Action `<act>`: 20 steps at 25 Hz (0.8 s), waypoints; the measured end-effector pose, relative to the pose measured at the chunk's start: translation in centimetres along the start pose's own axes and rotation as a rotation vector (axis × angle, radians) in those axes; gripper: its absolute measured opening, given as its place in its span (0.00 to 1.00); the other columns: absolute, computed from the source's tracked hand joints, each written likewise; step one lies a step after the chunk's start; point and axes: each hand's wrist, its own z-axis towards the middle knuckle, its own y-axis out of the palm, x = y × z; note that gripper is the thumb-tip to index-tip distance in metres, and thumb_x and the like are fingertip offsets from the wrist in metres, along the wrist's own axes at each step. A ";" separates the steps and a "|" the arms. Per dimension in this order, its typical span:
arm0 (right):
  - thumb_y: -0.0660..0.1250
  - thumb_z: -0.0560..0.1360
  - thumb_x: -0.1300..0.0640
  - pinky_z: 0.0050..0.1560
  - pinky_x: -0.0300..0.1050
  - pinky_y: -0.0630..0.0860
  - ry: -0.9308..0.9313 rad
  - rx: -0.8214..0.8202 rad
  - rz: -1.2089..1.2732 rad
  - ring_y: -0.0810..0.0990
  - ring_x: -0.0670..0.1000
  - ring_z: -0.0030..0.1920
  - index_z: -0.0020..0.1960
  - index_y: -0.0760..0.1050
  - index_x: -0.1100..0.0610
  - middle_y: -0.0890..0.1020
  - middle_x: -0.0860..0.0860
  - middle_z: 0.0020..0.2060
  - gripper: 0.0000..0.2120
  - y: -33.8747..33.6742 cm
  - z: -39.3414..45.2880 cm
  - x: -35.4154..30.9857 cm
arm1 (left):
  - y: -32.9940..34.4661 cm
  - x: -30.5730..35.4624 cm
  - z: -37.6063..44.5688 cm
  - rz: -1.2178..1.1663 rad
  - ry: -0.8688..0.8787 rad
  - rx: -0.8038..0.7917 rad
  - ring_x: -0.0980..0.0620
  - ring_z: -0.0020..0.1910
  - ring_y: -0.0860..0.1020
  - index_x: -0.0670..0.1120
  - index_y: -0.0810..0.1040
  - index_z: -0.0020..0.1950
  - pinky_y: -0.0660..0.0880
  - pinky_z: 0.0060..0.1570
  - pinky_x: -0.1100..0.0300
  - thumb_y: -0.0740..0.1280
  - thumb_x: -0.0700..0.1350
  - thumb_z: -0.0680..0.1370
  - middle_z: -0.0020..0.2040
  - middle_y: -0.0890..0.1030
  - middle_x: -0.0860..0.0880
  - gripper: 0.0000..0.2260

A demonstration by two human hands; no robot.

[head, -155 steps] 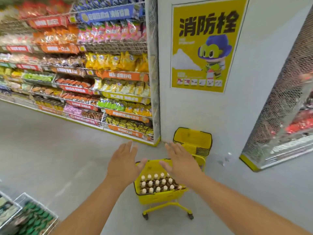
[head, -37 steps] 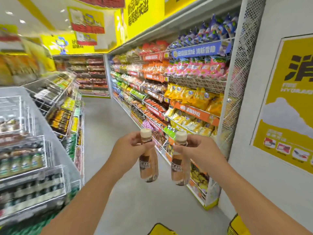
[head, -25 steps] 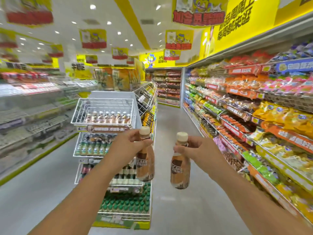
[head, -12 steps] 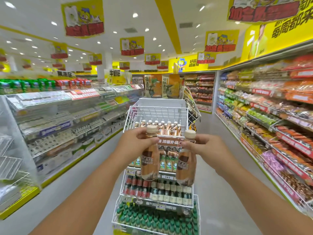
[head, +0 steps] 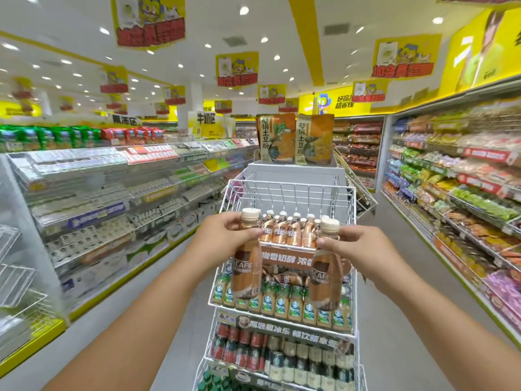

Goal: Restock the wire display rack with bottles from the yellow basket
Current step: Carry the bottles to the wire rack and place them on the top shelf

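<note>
We hold two brown coffee bottles by their necks in front of the white wire rack (head: 284, 190): the left hand (head: 222, 238) grips the left bottle (head: 246, 266), the right hand (head: 355, 249) grips the right bottle (head: 324, 277), both hanging upright with cream caps on top. Behind them the rack's top tier holds a row of matching bottles (head: 290, 228). The tier below carries green-labelled bottles (head: 282, 303), and darker bottles (head: 282, 354) fill the next one down. Stocked shelves (head: 456, 176) line the aisle on either side.
</note>
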 end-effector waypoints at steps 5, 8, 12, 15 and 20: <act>0.81 0.69 0.48 0.53 0.47 0.79 0.031 0.012 0.000 0.86 0.45 0.48 0.45 0.87 0.48 0.88 0.41 0.40 0.07 -0.1 10.6 3.8 | 0.7 -1.5 9.8 0.011 -0.025 0.021 0.58 0.45 0.86 0.52 0.84 0.51 0.77 0.41 0.64 0.78 0.45 0.73 0.45 0.88 0.57 0.08; 0.81 0.69 0.50 0.52 0.46 0.79 0.063 0.040 -0.009 0.86 0.42 0.45 0.42 0.87 0.48 0.88 0.40 0.39 0.05 -0.3 15.6 5.3 | 0.2 -3.5 15.5 0.011 -0.072 0.029 0.54 0.48 0.86 0.52 0.84 0.51 0.79 0.46 0.57 0.78 0.45 0.73 0.46 0.88 0.55 0.08; 0.80 0.70 0.48 0.57 0.52 0.81 0.087 0.084 -0.063 0.87 0.48 0.47 0.45 0.88 0.51 0.89 0.47 0.41 0.08 0.3 20.6 7.9 | -1.1 -7.8 22.2 0.041 -0.084 0.031 0.54 0.50 0.85 0.47 0.84 0.51 0.79 0.47 0.55 0.79 0.48 0.72 0.47 0.87 0.54 0.11; 0.80 0.70 0.48 0.48 0.41 0.80 0.140 0.132 -0.062 0.87 0.44 0.44 0.46 0.88 0.52 0.89 0.44 0.40 0.08 1.5 23.4 10.2 | -2.0 -11.8 27.7 0.038 -0.095 -0.017 0.53 0.50 0.85 0.48 0.85 0.50 0.81 0.53 0.52 0.79 0.47 0.72 0.48 0.88 0.53 0.09; 0.80 0.70 0.50 0.43 0.40 0.76 0.245 0.234 -0.090 0.85 0.41 0.40 0.45 0.88 0.52 0.88 0.44 0.38 0.08 3.8 27.4 12.8 | -2.7 -17.8 35.8 0.024 -0.067 -0.070 0.63 0.42 0.84 0.45 0.85 0.49 0.77 0.37 0.69 0.78 0.43 0.73 0.45 0.87 0.52 0.07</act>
